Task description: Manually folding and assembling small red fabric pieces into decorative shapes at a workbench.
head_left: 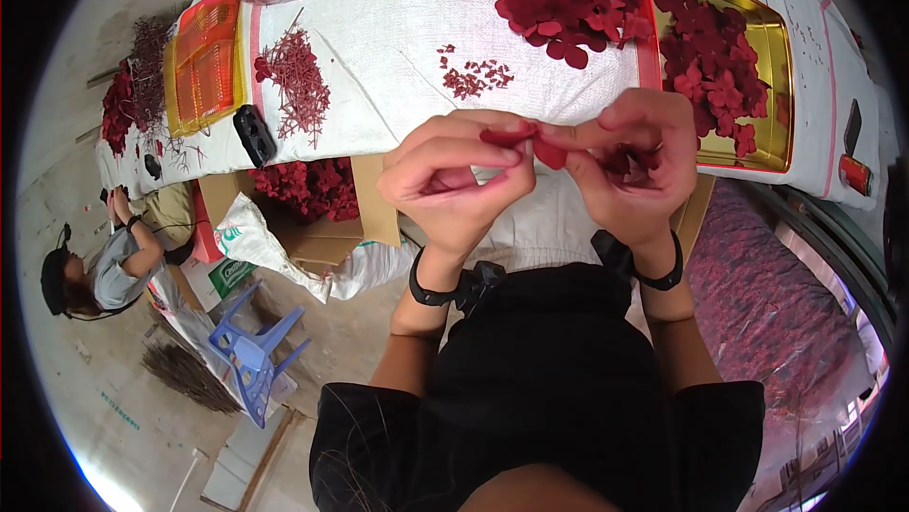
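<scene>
Red fabric petals [525,141] are pinched between both curled hands, left hand [454,180] and right hand [636,166] fingertips meeting.

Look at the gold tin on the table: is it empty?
No: the gold tin holds a heap of dark red petals that covers much of its floor.

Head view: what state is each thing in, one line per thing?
Left hand: grip shut on red fabric petal.
Right hand: pinching the same petal, more petals in its palm.
Gold tin: open, partly filled with petals.
Cardboard box: open, holding red flowers.
Blue plastic chair: tipped over on the floor.
</scene>
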`<state>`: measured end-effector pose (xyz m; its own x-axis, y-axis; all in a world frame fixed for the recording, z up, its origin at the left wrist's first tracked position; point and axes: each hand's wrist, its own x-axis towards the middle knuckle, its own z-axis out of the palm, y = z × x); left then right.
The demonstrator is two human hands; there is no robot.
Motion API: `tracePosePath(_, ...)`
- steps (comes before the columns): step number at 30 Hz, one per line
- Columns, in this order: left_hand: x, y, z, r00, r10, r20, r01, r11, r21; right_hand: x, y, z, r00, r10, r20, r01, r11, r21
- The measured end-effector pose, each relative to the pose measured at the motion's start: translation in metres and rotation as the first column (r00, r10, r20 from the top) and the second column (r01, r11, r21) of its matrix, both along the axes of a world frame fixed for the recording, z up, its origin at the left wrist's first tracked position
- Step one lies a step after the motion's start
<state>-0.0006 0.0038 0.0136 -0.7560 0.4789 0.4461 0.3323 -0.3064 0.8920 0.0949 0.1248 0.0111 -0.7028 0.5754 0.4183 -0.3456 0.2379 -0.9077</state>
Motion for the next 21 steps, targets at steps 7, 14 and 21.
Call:
tracePosePath(7, 0.008, -0.001, 0.0, 0.983, 0.001, -0.182, 0.011, 0.998, 0.06, 0.004, -0.003, 0.009, 0.989, 0.069, -0.129, -0.076, 0.996, -0.049)
tracePosePath(14, 0.016, -0.002, 0.009, 0.981, 0.002, -0.195, 0.008, 0.999, 0.049, 0.011, 0.002, 0.016, 0.989, 0.146, 0.021, -0.143, 0.984, -0.11)
tracePosePath(21, 0.017, -0.002, 0.009, 0.963, -0.029, -0.267, 0.04, 0.999, 0.033, 0.011, 0.004, 0.009, 0.987, 0.149, -0.059, -0.15, 0.989, -0.016)
